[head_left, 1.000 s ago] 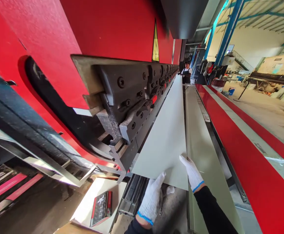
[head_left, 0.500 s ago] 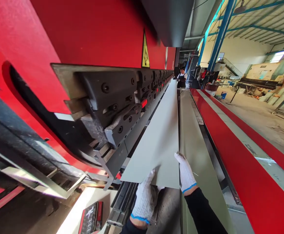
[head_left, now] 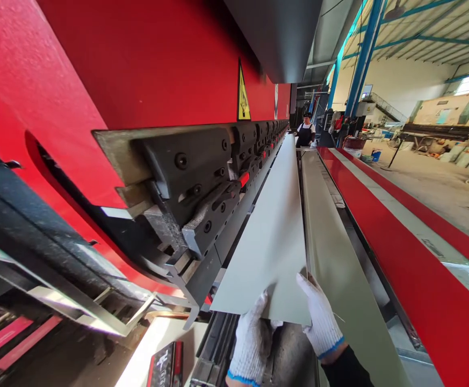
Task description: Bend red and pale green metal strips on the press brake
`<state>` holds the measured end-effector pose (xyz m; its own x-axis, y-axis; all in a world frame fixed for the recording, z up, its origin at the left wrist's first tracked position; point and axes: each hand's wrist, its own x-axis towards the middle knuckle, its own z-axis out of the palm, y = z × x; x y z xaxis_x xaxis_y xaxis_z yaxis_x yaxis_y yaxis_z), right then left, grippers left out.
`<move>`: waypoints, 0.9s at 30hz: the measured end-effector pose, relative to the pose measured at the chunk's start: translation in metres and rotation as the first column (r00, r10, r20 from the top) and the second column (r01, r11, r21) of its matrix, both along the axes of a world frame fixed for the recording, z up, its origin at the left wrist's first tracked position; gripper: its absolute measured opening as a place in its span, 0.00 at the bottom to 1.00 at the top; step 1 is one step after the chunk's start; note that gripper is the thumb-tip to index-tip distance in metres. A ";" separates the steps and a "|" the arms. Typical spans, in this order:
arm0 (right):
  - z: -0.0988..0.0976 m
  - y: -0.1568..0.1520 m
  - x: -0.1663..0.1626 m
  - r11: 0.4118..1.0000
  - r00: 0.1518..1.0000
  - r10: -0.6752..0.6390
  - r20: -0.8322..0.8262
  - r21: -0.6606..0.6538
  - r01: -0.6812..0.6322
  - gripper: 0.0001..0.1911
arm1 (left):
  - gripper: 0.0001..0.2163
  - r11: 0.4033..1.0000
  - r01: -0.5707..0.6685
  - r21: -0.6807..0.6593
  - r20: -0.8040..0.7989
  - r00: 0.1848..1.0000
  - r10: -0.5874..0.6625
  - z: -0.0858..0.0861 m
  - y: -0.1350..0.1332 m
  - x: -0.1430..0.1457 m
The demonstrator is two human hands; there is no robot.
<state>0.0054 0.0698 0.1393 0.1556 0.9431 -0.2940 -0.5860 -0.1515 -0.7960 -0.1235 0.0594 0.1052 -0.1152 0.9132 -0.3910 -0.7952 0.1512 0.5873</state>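
Note:
A long, pale grey metal sheet (head_left: 272, 226) stretches away from me beside the press brake's clamped tooling (head_left: 202, 188). My left hand (head_left: 250, 338), in a white knit glove with a blue cuff, grips the sheet's near end, thumb on top and fingers underneath. On the right edge, my right hand (head_left: 320, 317), gloved the same way, holds the sheet near its corner; some of its fingers are hidden below. At the far end stands a co-worker (head_left: 305, 130) in a dark apron, close to the sheet's other end.
The red press brake (head_left: 145, 64) rises on the left, with a yellow warning label (head_left: 243, 94). To the right lie a greenish-grey sheet (head_left: 334, 258) and red panels (head_left: 383, 236). A black and red box (head_left: 165, 365) sits low in front. A blue column (head_left: 361, 64) stands behind.
My view has shifted a little, so the machine and sheet appear lower and further right. My right hand has changed its hold slightly at the sheet's edge. Both hands keep hold of the sheet.

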 end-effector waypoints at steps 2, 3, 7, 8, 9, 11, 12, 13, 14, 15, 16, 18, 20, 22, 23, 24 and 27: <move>0.002 0.000 0.000 0.999 0.998 -0.037 0.043 -0.039 0.038 0.33 | 0.19 1.000 0.008 0.013 0.003 1.000 -0.008 -0.001 -0.001 -0.001; 0.002 0.001 0.000 0.998 0.997 -0.047 0.058 -0.039 0.049 0.32 | 0.20 1.000 0.002 0.005 -0.001 1.000 -0.002 0.000 -0.002 -0.002; -0.005 0.003 0.001 0.997 0.994 -0.046 0.101 -0.050 0.052 0.33 | 0.19 1.000 0.001 -0.025 -0.027 1.000 -0.001 0.003 -0.002 -0.002; -0.007 0.003 0.001 0.997 0.994 -0.041 0.105 -0.065 0.048 0.34 | 0.19 0.999 -0.002 -0.037 -0.033 0.999 0.000 0.005 -0.002 -0.001; -0.008 0.004 0.001 0.996 0.994 -0.040 0.099 -0.076 0.047 0.35 | 0.19 0.999 -0.006 -0.050 -0.036 0.999 0.004 0.006 -0.001 -0.001; -0.008 0.004 -0.001 0.996 0.997 -0.048 0.064 -0.076 0.053 0.35 | 0.18 0.998 -0.005 -0.070 -0.030 1.000 0.003 0.009 0.000 0.001; -0.007 0.004 -0.002 0.996 0.997 -0.059 0.039 -0.069 0.062 0.34 | 0.18 0.998 0.000 -0.071 -0.024 1.000 -0.002 0.010 0.001 0.001; -0.005 0.004 -0.003 0.995 0.997 -0.072 0.015 -0.061 0.073 0.33 | 0.17 0.998 0.002 -0.068 -0.019 1.000 -0.003 0.011 0.001 0.001; -0.004 0.003 -0.004 0.995 0.996 -0.085 -0.005 -0.053 0.085 0.31 | 0.17 0.998 0.001 -0.064 -0.018 1.000 -0.002 0.012 0.001 0.002; -0.002 0.003 -0.005 0.995 0.995 -0.094 -0.021 -0.045 0.093 0.29 | 0.18 0.998 -0.004 -0.066 -0.022 1.000 0.002 0.013 0.001 0.002; 0.000 0.002 -0.006 0.995 0.995 -0.093 -0.035 -0.032 0.092 0.28 | 0.19 0.997 -0.012 -0.071 -0.030 0.999 0.010 0.014 0.001 0.002; 0.002 0.001 -0.006 0.997 0.995 -0.082 -0.061 -0.010 0.082 0.28 | 0.21 0.996 -0.027 -0.081 -0.049 0.999 0.023 0.016 0.001 0.002; 0.003 0.001 -0.007 0.997 0.993 -0.077 -0.092 -0.014 0.076 0.28 | 0.24 0.996 -0.027 -0.083 -0.063 0.998 0.022 0.016 0.000 0.002; 0.004 0.002 -0.007 0.997 0.990 -0.082 -0.116 -0.022 0.080 0.28 | 0.25 0.997 -0.022 -0.074 -0.076 0.997 0.016 0.015 0.000 0.001; 0.004 0.002 -0.006 0.996 0.989 -0.087 -0.120 -0.021 0.085 0.28 | 0.26 0.997 -0.023 -0.073 -0.083 0.996 0.017 0.014 0.000 0.001; 0.003 0.003 -0.006 0.996 0.989 -0.091 -0.118 -0.019 0.089 0.27 | 0.26 0.997 -0.026 -0.071 -0.090 0.996 0.020 0.013 0.000 0.001; 0.002 0.004 -0.005 0.995 0.991 -0.098 -0.091 -0.013 0.097 0.26 | 0.28 0.995 -0.041 -0.090 -0.098 0.995 0.032 0.014 0.000 0.001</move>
<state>0.0000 0.0741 0.1410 0.2185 0.9223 -0.3187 -0.6685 -0.0965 -0.7374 -0.1221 0.0595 0.1187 -0.1888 0.8684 -0.4586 -0.7414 0.1801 0.6464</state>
